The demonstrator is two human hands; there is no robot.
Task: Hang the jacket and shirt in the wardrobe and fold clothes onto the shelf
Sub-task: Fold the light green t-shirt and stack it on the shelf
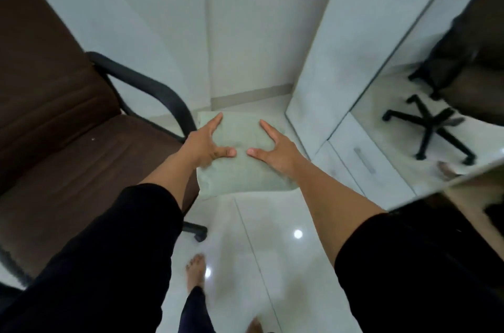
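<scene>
Folded pale green cloth (pixel 240 166), square and soft, held up above glossy white tiled floor (pixel 272 237), right of brown padded office chair (pixel 68 128). Gripped on left edge by left hand (pixel 203 146), on right edge by right hand (pixel 275 151), thumbs on top, other fingers mostly hidden underneath.

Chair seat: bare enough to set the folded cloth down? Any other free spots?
Yes. The brown chair seat shows bare, bordered by the backrest and the black armrest. The tiled floor between chair and white cabinet is also free, apart from the person's feet. Crowded only around the folded green cloth, carried between the left hand and right hand.
</scene>
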